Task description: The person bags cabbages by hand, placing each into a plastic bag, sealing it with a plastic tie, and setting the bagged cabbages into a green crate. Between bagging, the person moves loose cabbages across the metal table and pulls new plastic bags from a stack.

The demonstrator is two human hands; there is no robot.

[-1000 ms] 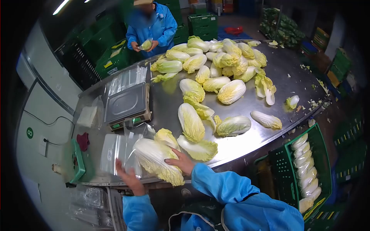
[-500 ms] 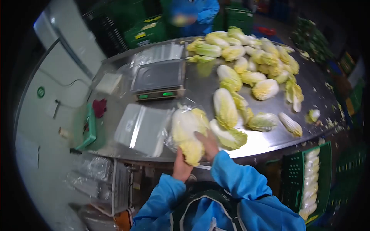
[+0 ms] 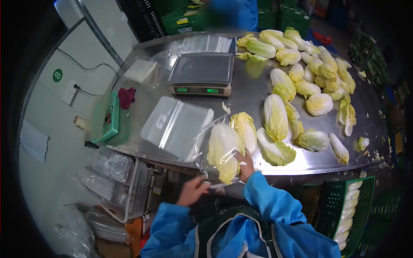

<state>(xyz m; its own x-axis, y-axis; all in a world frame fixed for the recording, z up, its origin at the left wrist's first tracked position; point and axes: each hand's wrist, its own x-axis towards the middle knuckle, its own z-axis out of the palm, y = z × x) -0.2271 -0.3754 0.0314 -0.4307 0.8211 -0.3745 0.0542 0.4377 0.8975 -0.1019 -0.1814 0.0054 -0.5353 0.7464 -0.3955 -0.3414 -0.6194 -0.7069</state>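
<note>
Table layout, from left to right.
A tray (image 3: 112,120) lay at the left end of the table (image 3: 247,101), with a cloth (image 3: 126,98) just beside it on the right. A scale (image 3: 200,71) sat farther right; flat plastic bags (image 3: 195,44) lay behind it and a bag stack (image 3: 176,127) before it. Right of the stack, at the near edge, a cabbage (image 3: 223,148) lay in a clear bag, and a second cabbage (image 3: 245,131) lay just to its right. Loose cabbages (image 3: 276,116) lay beyond these, and a cabbage pile (image 3: 327,71) stood behind them on the right. Off the near right edge, below the tabletop, a crate (image 3: 333,195) held a row of packed cabbages (image 3: 349,206). Below the near left edge stood a basket (image 3: 138,185).
</note>
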